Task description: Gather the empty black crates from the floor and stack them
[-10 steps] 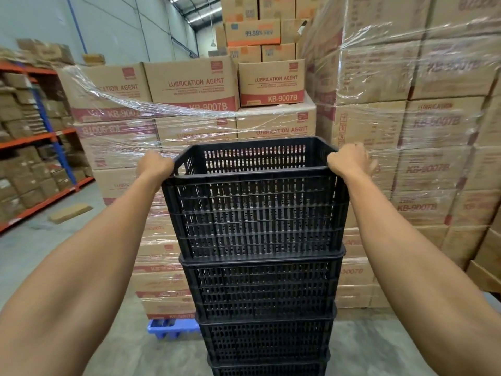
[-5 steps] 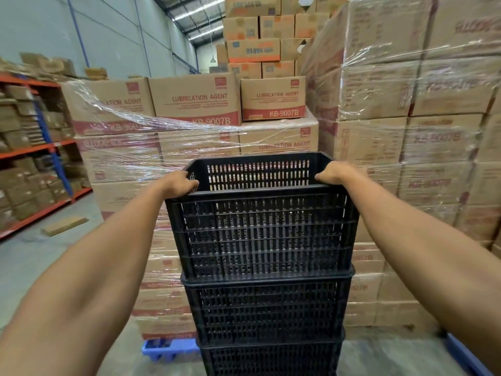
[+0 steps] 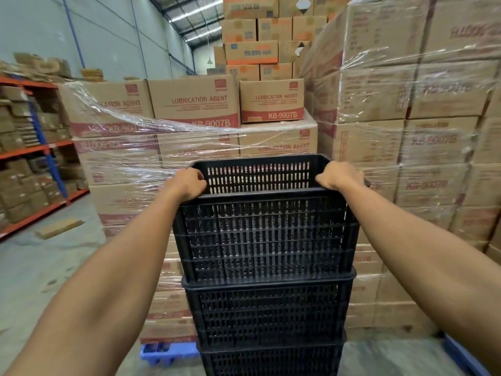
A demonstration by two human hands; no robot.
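Shrink-wrapped cartons (image 3: 406, 137) stacked far and right. At centre, near: stack of black crates (image 3: 268, 308), top crate (image 3: 264, 234) seated on it. Both arms extended forward: left hand (image 3: 189, 183) curled over its left rim corner, right hand (image 3: 340, 176) curled over the right corner, fingers gripping.

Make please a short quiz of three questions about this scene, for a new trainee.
1. True or false: both hands grip the top crate.
2. Which part does the left hand hold? A) near rim corner B) bottom C) far wall
3. Fill in: under the stack, the floor cannot be seen, and behind it stand wrapped ____.

Key: 1 true, the right hand grips too; 2 A; 3 boxes.
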